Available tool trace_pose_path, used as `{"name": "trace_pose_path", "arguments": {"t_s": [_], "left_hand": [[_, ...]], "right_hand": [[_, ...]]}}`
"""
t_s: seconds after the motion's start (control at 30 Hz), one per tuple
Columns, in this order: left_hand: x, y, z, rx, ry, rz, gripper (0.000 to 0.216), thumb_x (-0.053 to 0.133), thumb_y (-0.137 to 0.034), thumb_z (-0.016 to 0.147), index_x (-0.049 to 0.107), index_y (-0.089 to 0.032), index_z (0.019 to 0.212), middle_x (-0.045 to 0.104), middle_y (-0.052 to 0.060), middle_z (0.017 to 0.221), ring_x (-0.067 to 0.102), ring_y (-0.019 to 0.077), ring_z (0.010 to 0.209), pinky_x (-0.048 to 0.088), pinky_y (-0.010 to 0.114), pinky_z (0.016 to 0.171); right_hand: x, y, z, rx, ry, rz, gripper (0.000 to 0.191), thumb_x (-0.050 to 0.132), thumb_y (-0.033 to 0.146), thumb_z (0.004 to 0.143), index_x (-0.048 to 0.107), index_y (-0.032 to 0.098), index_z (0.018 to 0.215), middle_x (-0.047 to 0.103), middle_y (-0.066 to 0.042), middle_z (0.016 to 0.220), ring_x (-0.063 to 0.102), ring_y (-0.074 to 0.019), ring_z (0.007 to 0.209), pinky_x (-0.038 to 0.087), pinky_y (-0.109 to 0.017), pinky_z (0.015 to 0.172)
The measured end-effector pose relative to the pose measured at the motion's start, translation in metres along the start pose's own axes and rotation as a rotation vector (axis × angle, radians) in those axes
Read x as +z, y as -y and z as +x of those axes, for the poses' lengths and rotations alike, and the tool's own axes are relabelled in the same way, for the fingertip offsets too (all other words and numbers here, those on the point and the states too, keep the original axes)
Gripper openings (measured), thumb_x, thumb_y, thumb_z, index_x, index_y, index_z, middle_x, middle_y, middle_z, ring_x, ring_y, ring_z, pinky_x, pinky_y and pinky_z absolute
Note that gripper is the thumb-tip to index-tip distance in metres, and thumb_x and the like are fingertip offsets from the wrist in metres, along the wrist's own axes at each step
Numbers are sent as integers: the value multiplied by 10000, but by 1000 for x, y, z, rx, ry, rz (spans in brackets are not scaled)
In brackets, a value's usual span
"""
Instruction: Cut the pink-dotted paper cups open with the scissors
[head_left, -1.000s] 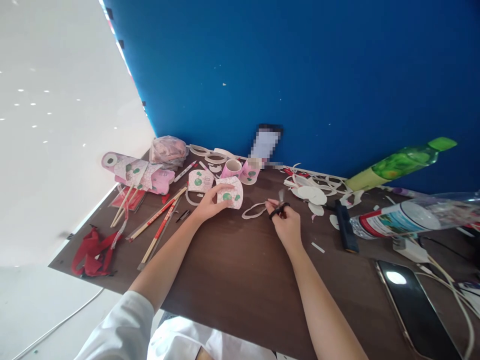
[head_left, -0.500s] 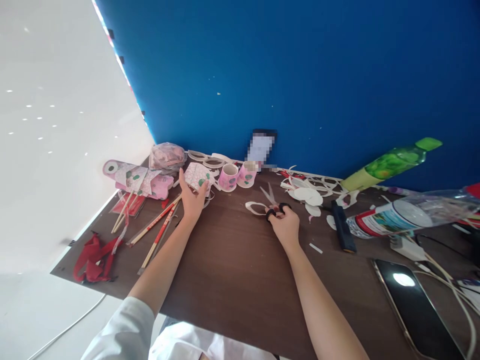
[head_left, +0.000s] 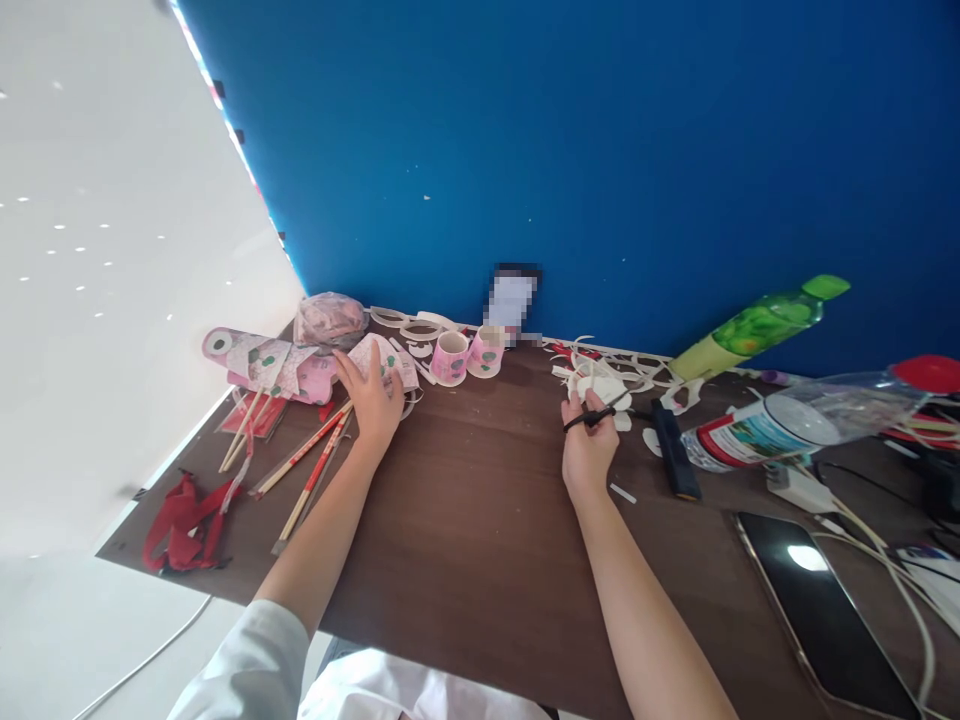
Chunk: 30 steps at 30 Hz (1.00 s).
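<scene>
My left hand (head_left: 375, 408) is over a pink-and-white patterned paper piece (head_left: 385, 355) at the back left of the table, its fingers spread apart at the near edge. The hand hides part of that piece. My right hand (head_left: 590, 455) is closed on black-handled scissors (head_left: 592, 418), whose blades point right over a heap of white paper scraps (head_left: 604, 388). Two pink patterned paper cups, a left one (head_left: 450, 358) and a right one (head_left: 487, 350), stand between my hands towards the wall.
Further left lie pink cut paper (head_left: 315, 378), wrapped chopsticks (head_left: 307, 485) and red cloth (head_left: 187, 525). On the right are a green bottle (head_left: 757, 330), a clear bottle (head_left: 795, 420), a black bar-shaped object (head_left: 675, 450), cables and a phone (head_left: 825, 610). A blue wall (head_left: 487, 130) bounds the back.
My left hand has lowered the patterned paper piece leftward and spread its fingers. My right hand has moved right with the scissors, turning them towards the scraps; the white paper ring has left the middle.
</scene>
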<state>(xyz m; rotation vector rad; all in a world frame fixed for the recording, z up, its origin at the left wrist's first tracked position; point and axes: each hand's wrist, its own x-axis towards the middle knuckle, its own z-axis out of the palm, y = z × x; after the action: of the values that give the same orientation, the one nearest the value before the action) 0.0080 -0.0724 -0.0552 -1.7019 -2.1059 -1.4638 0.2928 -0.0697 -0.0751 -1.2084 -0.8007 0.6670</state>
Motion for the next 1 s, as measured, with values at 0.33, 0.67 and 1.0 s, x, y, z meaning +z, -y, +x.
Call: {"name": "trace_pose_path", "arguments": {"t_s": [0.33, 0.67, 1.0], "left_hand": [[8, -42, -14, 376, 161, 22, 360, 488, -155, 826, 578, -177, 1174, 358, 149, 1461, 108, 328, 1437, 164, 608, 1118], [62, -99, 9, 521, 310, 89, 462, 505, -203, 842, 475, -128, 1297, 329, 209, 1474, 135, 352, 1427, 102, 629, 1123], [46, -117, -6, 301, 463, -443, 105, 552, -252, 859, 606, -167, 890, 462, 168, 1368, 369, 289, 1345, 407, 463, 1027]], "right_hand": [[6, 6, -13, 68, 130, -42, 297, 637, 434, 737, 512, 187, 843, 611, -39, 850, 702, -209, 797, 581, -374, 756], [3, 6, -13, 133, 214, -83, 276, 615, 413, 748, 484, 188, 841, 609, -34, 832, 679, -162, 634, 558, -303, 617], [6, 15, -17, 99, 289, 13, 411, 679, 457, 707, 570, 169, 978, 647, -106, 1043, 665, -231, 936, 540, -381, 826]]}}
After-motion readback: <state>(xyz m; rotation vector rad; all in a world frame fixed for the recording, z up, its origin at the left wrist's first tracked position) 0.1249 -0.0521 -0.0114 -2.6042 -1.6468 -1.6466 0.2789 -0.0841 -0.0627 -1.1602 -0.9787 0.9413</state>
